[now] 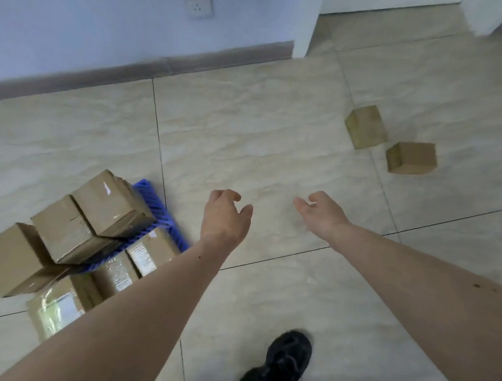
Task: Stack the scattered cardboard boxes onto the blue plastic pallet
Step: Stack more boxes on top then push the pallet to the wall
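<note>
The blue plastic pallet [164,213] lies at lower left, mostly covered by several cardboard boxes. A taped top box [112,203] sits beside another box [66,230], with a plain box [13,257] further left. Labelled boxes [148,253] show below them. Two loose cardboard boxes rest on the floor at right: one [366,126] farther off, one [411,158] closer. My left hand [225,215] and my right hand [321,212] are stretched forward over bare tile, fingers apart, holding nothing. Both hands are well short of the loose boxes.
A white wall with a brown skirting board [163,63] and a socket [199,2] runs behind the pallet. A wall corner [309,20] opens to more tiled floor at upper right. My black shoe [280,370] stands at the bottom.
</note>
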`<control>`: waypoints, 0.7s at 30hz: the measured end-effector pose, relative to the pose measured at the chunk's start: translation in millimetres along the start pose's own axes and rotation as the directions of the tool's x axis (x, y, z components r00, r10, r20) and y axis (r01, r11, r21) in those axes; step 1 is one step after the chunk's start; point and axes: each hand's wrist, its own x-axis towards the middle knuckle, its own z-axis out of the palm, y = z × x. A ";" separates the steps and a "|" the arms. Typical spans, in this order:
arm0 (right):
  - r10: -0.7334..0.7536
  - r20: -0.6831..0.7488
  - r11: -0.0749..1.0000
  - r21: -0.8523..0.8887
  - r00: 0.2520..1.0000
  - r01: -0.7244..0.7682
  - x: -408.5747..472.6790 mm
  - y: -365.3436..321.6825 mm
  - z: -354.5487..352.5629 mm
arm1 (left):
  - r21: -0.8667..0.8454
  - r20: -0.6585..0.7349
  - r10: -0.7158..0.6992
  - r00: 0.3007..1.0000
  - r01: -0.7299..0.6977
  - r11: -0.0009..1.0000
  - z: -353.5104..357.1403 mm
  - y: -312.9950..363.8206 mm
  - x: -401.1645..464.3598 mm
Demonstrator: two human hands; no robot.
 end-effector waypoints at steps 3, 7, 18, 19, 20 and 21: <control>0.021 -0.017 1.000 -0.010 1.000 -0.021 27.6 19.5 -51.6 | 0.015 0.019 0.008 1.000 -0.008 1.000 28.9 46.9 17.6; 0.055 -0.064 0.998 -0.023 0.996 -0.057 68.0 33.9 -112.7 | 0.023 0.050 0.031 0.998 -0.032 0.999 58.4 99.4 45.2; 0.105 -0.058 0.992 0.079 0.993 -0.100 200.1 19.2 -223.7 | 0.075 0.099 0.087 0.991 -0.094 0.993 108.2 217.6 181.1; 0.114 -0.067 0.990 0.093 0.991 -0.108 212.4 19.3 -229.8 | 0.082 0.104 0.087 0.991 -0.095 0.992 113.7 226.0 192.3; 0.125 -0.079 0.988 0.100 0.989 -0.117 223.4 19.1 -234.7 | 0.087 0.110 0.084 0.990 -0.094 0.992 119.8 233.7 201.9; 0.139 -0.090 0.986 0.102 0.986 -0.130 234.6 19.4 -238.5 | 0.094 0.118 0.083 0.990 -0.094 0.991 126.8 240.4 211.2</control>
